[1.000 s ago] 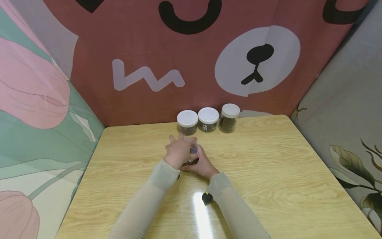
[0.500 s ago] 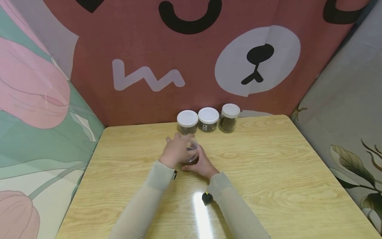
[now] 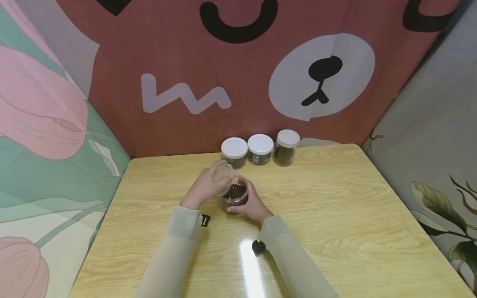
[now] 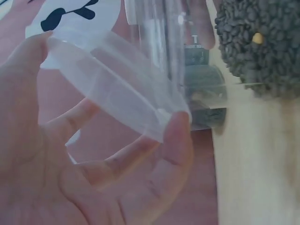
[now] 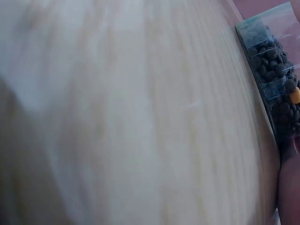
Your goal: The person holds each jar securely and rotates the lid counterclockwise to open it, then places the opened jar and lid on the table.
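In the head view my left hand (image 3: 201, 188) pinches a thin translucent inner lid (image 3: 222, 170) by its edge, thumb on one side and fingers on the other. The lid tilts beside the mouth of a clear round jar (image 3: 231, 203). Dark bean-like pellets (image 3: 235, 191) fill part of the jar, with a small yellow bit among them. My right hand (image 3: 255, 205) grips the jar's right side on the table. Close up in the left wrist view, the lid (image 4: 108, 77) looks like a shallow cup. The right wrist view shows the jar's pellets (image 5: 276, 70) through its wall.
Behind the open jar stand two short jars with white lids, the left jar (image 3: 234, 148) and a jar marked POT (image 3: 260, 145), beside a taller white-lidded jar (image 3: 286, 147). They line the back edge of the wooden table (image 3: 335, 219), against a printed cloth (image 3: 179, 132).
My left hand has drawn left and toward me with the inner lid, off the jar's mouth, baring the dark pellets. My right hand keeps its grip on the jar.
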Demonstrator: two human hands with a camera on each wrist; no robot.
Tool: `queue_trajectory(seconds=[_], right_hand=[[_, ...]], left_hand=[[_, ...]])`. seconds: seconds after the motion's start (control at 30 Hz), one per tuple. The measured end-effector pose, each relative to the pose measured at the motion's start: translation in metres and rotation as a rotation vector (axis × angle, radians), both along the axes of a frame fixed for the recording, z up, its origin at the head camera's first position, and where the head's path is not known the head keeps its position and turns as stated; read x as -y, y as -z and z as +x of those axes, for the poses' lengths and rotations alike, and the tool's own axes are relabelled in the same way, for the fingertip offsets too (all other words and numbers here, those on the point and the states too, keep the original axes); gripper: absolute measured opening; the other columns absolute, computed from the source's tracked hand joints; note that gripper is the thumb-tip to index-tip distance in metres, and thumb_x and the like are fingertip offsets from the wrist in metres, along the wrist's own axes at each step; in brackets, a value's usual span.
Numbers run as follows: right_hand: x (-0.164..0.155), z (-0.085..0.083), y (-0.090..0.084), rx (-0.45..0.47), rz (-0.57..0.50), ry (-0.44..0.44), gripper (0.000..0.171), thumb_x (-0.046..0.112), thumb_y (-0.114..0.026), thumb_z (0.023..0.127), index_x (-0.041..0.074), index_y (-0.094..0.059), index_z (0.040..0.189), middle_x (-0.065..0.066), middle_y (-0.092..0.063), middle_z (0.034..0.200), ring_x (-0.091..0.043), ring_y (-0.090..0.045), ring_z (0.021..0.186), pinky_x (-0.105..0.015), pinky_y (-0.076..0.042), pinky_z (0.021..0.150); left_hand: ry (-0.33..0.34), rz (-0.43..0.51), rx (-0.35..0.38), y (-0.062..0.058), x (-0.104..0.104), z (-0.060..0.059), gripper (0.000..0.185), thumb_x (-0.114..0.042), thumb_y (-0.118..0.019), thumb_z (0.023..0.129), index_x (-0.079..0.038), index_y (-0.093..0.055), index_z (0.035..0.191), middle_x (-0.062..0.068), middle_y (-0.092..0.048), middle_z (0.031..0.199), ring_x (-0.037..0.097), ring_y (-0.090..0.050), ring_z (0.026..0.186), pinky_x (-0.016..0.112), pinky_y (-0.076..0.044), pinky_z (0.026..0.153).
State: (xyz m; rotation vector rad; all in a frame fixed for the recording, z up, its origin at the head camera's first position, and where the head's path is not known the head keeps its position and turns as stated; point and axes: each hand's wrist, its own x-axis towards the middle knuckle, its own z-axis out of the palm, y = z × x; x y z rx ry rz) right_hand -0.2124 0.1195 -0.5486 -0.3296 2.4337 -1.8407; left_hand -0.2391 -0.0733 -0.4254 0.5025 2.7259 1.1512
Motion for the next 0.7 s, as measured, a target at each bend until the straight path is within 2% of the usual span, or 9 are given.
queue_trajectory(seconds=[0.17, 0.3, 0.4, 0.53, 0.7], right_hand=[[0.001, 0.001, -0.003, 0.01, 0.0, 0.011, 0.114, 0.019, -0.095, 0.071, 0.021, -0.022, 0.158, -0.008, -0.036, 0.157, -0.027, -0.032, 0.146, -0.05, -0.023, 0.121], [0.002, 0.001, -0.003, 0.012, -0.008, 0.012, 0.114, 0.016, -0.094, 0.071, 0.019, -0.022, 0.159, -0.008, -0.035, 0.158, -0.028, -0.031, 0.146, -0.05, -0.021, 0.122], [0.001, 0.001, -0.003, 0.019, -0.009, 0.018, 0.114, 0.014, -0.095, 0.071, 0.019, -0.022, 0.158, -0.008, -0.036, 0.157, -0.026, -0.032, 0.146, -0.048, -0.021, 0.122], [0.001, 0.001, -0.002, 0.018, -0.001, 0.022, 0.116, 0.015, -0.096, 0.069, 0.018, -0.022, 0.158, -0.008, -0.037, 0.156, -0.025, -0.034, 0.145, -0.045, -0.023, 0.122], [0.001, 0.001, -0.002, 0.001, -0.003, 0.026, 0.116, 0.017, -0.097, 0.068, 0.015, -0.024, 0.158, -0.008, -0.038, 0.155, -0.025, -0.035, 0.144, -0.045, -0.022, 0.122]], left_hand=[[-0.052, 0.101, 0.027, 0.006, 0.01, -0.002, 0.067, -0.053, -0.061, 0.098, -0.023, -0.039, 0.154, 0.024, -0.051, 0.145, 0.042, -0.049, 0.133, 0.06, -0.046, 0.102], [-0.094, 0.171, 0.061, 0.011, 0.016, -0.004, 0.067, -0.05, -0.063, 0.098, -0.024, -0.037, 0.154, 0.026, -0.049, 0.146, 0.044, -0.055, 0.126, 0.05, -0.058, 0.087], [-0.112, 0.262, 0.101, 0.015, 0.019, -0.006, 0.066, -0.047, -0.065, 0.098, -0.026, -0.036, 0.153, 0.026, -0.047, 0.147, 0.047, -0.06, 0.118, 0.046, -0.062, 0.077], [-0.138, 0.377, 0.138, 0.02, 0.022, -0.007, 0.063, -0.043, -0.066, 0.098, -0.03, -0.036, 0.152, 0.026, -0.044, 0.147, 0.049, -0.062, 0.113, 0.052, -0.061, 0.076], [-0.196, 0.454, 0.138, 0.029, 0.029, -0.009, 0.068, -0.044, -0.067, 0.097, -0.031, -0.032, 0.153, 0.025, -0.038, 0.151, 0.05, -0.057, 0.118, 0.049, -0.061, 0.078]])
